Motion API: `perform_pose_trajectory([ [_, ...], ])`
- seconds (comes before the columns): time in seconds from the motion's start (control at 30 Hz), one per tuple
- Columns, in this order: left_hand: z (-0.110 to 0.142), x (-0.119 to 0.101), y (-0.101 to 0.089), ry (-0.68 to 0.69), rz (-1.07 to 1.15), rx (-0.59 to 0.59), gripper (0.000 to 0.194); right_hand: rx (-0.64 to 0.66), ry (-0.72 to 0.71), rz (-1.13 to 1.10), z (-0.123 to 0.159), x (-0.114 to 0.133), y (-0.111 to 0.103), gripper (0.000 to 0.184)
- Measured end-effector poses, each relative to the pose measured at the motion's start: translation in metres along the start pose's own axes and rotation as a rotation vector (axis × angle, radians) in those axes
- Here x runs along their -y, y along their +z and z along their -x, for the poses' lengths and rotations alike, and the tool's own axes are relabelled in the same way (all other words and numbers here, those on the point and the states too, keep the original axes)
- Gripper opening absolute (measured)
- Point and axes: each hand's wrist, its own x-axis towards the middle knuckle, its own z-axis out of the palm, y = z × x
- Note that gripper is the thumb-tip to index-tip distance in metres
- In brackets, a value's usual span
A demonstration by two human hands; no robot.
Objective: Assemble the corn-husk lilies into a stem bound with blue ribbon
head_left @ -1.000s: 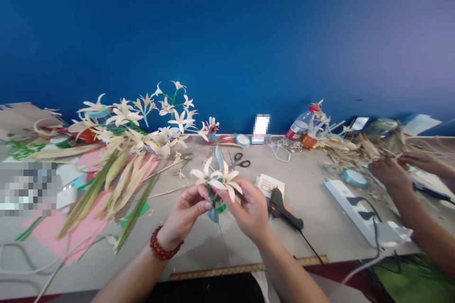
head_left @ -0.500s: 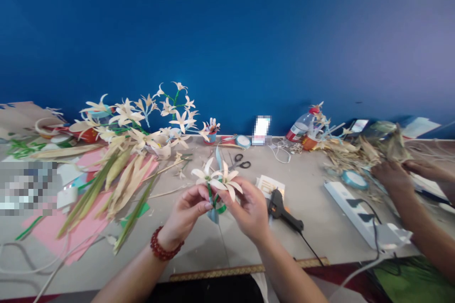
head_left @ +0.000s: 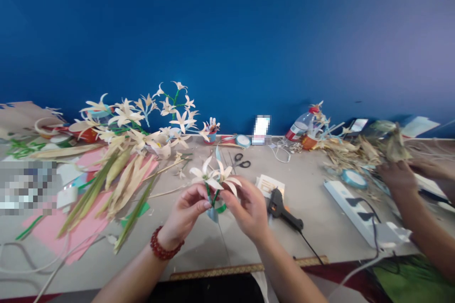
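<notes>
Flowers, two and white, sit side by side between the hands, above the near middle of the worktop (head_left: 309,189): left bloom (head_left: 205,176), right bloom (head_left: 227,179). Through the head view I read the left hand (head_left: 190,202) as narrow, thumb and finger pinched on the green stems (head_left: 209,191) below the blooms. The right hand (head_left: 251,208) is curled in beside the right bloom; its fingertips are partly hidden, so I cannot tell exactly what it grips. A curled green strip (head_left: 221,208) shows between the hands, and a pale blue piece (head_left: 213,216) hangs below them.

For a sound hold, I would observe these points:

1. Let the left pinch bear on the stems alone. In my judgement, the thin petals would crease under pressure.
2. Set the blooms at matching height, faces outward, with their petals free of each other.
3. Use the right thumb for small adjustments, clear of the petal tips.
4. Guard against twist; a loose pinch could let one stem roll around the other.

Scissors (head_left: 243,163) lie beyond the hands; the glue gun (head_left: 284,212) lies to the right.
</notes>
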Motion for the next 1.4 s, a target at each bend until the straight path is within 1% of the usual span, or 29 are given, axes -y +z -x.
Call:
perform_pose_trajectory([
  [0.1, 0.0, -0.001, -0.001, 0.015, 0.004, -0.018, 0.009, -0.002, 0.002, -0.046, 0.008, -0.002, -0.002, 0.009],
  [0.17, -0.001, -0.002, -0.002, 0.022, 0.006, -0.029, 0.009, 0.022, -0.016, -0.064, 0.014, -0.001, -0.003, 0.011],
  [0.27, 0.0, -0.002, -0.003, 0.035, -0.006, -0.022, 0.009, 0.083, -0.058, 0.001, 0.02, 0.002, -0.002, 0.017],
  [0.33, 0.0, -0.001, -0.003, 0.045, -0.017, -0.016, 0.008, 0.098, -0.071, 0.08, 0.02, 0.006, 0.0, 0.02],
  [0.47, 0.001, 0.0, -0.002, 0.037, -0.028, -0.045, 0.009, 0.089, -0.087, 0.184, 0.019, 0.01, 0.005, 0.015],
  [0.67, 0.003, -0.002, -0.002, 0.012, -0.041, -0.084, 0.012, 0.078, -0.103, 0.214, 0.019, 0.006, 0.009, 0.011],
  [0.83, 0.003, -0.003, -0.001, 0.031, -0.047, -0.039, 0.01, 0.1, -0.104, 0.218, 0.018, 0.008, 0.008, 0.011],
  [1.07, 0.002, -0.003, 0.0, 0.017, -0.037, -0.053, 0.013, 0.073, -0.095, 0.197, 0.017, 0.016, 0.008, 0.011],
  [1.23, 0.001, -0.006, 0.003, 0.012, -0.038, -0.073, 0.015, 0.067, -0.064, 0.276, 0.019, 0.018, 0.007, 0.01],
  [1.4, 0.0, -0.005, 0.002, 0.004, -0.015, -0.052, 0.014, 0.088, -0.094, 0.324, 0.017, 0.022, 0.004, 0.005],
])
